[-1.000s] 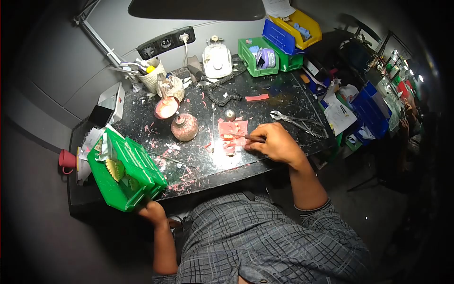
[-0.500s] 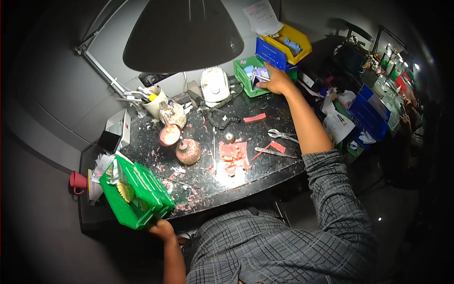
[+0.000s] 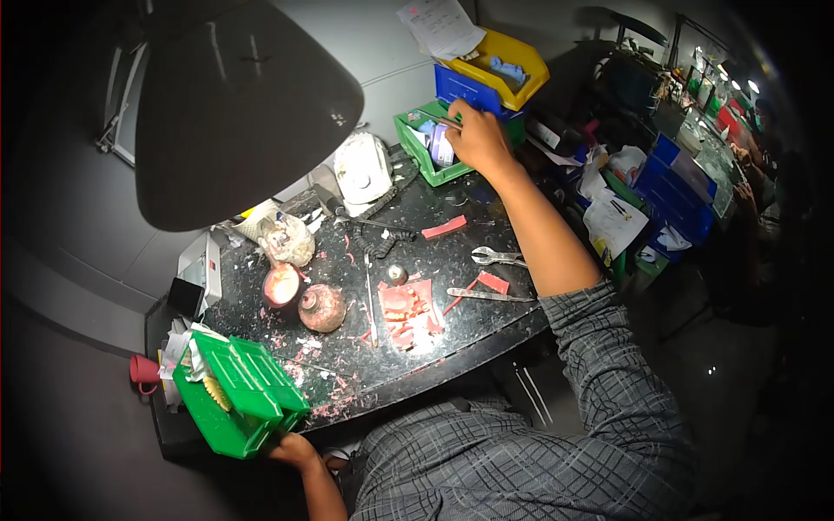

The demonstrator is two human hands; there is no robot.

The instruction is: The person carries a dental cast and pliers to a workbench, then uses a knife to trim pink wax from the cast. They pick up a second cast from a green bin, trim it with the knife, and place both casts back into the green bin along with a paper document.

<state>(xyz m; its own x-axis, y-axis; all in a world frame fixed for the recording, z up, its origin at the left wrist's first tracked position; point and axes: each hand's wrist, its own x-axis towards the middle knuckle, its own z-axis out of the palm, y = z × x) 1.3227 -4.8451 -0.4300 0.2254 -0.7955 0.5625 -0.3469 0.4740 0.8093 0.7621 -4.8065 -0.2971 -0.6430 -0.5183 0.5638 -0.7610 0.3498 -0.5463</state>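
Observation:
My left hand [image 3: 294, 451] grips the lower edge of a green plastic bin [image 3: 239, 434], its fingers partly hidden beneath it. The bin tilts at the desk's left end, with white papers and a yellowish toothed dental model [image 3: 217, 395] inside. At the far side my right hand [image 3: 478, 139] is raised over another green bin [image 3: 447, 174]. Between its closed fingers is a thin, dark, stick-like tool [image 3: 450, 122], whose exact kind I cannot make out. A purple-and-white packet [image 3: 441, 146] lies in that bin below the hand.
A large lamp shade [image 3: 248, 113] hangs over the desk. Pink wax pieces [image 3: 408, 304], a round pot [image 3: 322, 308], pliers [image 3: 495, 256] and a knife [image 3: 486, 295] lie mid-desk. Blue [image 3: 465, 89] and yellow [image 3: 526, 82] bins stand behind. A red mug [image 3: 144, 372] is far left.
My right hand has lifted from inside the far bin and now shows a thin tool in its fingers. My left hand still holds the near bin. The view has shifted.

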